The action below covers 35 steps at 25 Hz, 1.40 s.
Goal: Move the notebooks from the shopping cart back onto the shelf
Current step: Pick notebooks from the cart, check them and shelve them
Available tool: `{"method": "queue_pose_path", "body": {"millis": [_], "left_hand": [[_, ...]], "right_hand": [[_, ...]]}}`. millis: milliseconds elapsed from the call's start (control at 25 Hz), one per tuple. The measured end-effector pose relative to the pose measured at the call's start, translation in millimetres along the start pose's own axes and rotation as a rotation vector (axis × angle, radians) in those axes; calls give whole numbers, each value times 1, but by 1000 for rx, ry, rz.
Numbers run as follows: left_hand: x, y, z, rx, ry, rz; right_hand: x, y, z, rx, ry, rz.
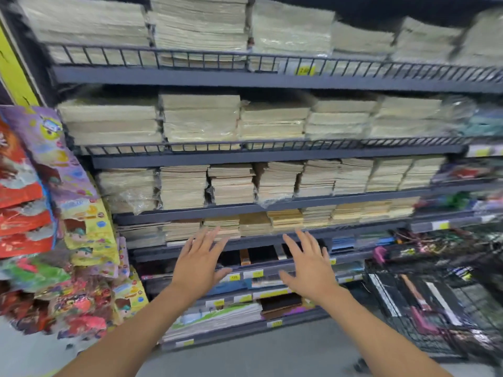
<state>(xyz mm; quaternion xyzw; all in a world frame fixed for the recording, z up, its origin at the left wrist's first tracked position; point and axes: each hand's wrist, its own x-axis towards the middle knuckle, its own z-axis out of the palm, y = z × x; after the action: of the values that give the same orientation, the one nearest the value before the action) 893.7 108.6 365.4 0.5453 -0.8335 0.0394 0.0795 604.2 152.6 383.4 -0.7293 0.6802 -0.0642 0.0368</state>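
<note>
My left fingers (209, 238) are spread straight and grasp nothing. The left hand (200, 265) hovers before the front edge of the tall dark grey metal shelf (272, 77) with its cream paper stacks (201, 121). The right hand (310, 270) is beside it, also splayed and empty. The dark-covered notebooks (413, 292), blurred, lie in the black wire shopping cart (419, 341) at the shelf's lower right corner. I judge the risks to be grabbing too many slick covers so that they slide to the floor, or nudging a stack off a rail-less lower edge.
</note>
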Motion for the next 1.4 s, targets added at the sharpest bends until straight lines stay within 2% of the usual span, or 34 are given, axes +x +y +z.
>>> {"method": "queue_pose_path", "body": {"millis": [200,440,640,800,1120,1400], "left_hand": [[32,92,-21,-56,66,143],[66,244,-20,-70,121,271],[85,384,-8,-107,115,334],[97,463,5,-121,95,337],[160,566,44,-152,4,370],[255,617,100,-187,-99,333]], "right_hand": [[-58,79,-44,-26,128,112],[-141,201,-75,-89,212,248],[-204,322,-89,-116,183,362],[-236,394,-95,-97,173,414],[-234,502,-89,-55,136,482],[-169,586,-68,-41,30,478]]}}
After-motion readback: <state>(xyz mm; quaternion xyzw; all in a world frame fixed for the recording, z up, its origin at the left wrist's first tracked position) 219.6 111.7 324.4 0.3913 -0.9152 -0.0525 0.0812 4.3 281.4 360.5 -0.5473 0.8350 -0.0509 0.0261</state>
